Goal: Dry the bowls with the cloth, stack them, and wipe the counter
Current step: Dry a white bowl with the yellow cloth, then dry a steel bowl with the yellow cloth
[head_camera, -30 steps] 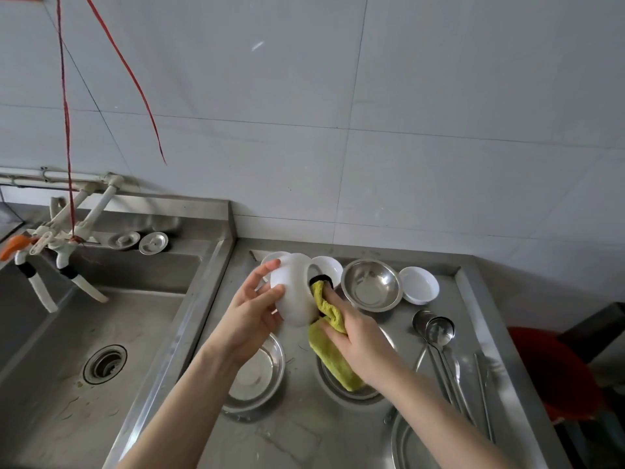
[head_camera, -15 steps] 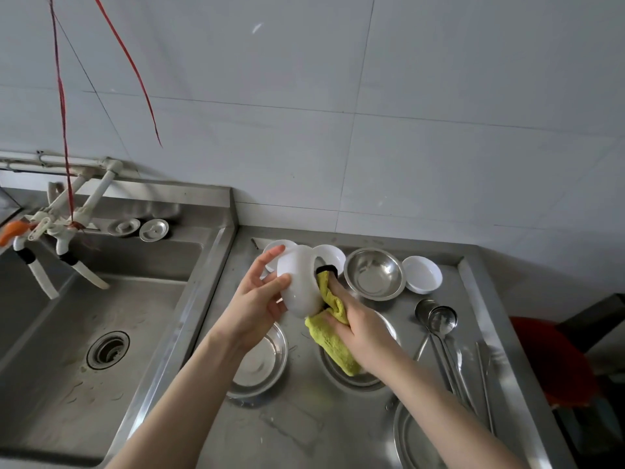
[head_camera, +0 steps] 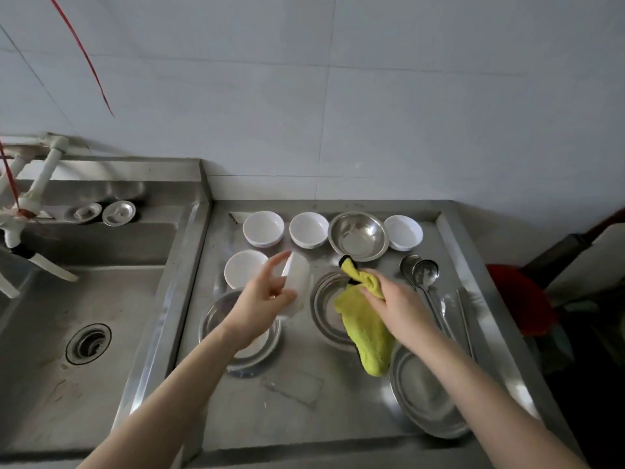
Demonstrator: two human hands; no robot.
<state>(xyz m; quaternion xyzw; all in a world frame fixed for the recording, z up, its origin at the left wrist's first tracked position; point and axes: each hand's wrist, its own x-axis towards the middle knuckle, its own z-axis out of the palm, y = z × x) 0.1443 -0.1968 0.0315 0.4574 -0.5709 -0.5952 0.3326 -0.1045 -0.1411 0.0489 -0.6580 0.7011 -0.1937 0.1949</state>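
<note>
Sideways, the white bowl is held by the left hand; right hand grips yellow cloth.

Bare surface lies open at the lower centre of the frame. A row of bowls lines the back edge. Steel plates fill the centre and lower right, and ladles crowd the right side. The sink at left stands open.

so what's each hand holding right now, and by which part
Left hand holds a tilted white bowl by its side. Right hand grips the yellow cloth at its bunched top; the rest hangs loose.
</note>
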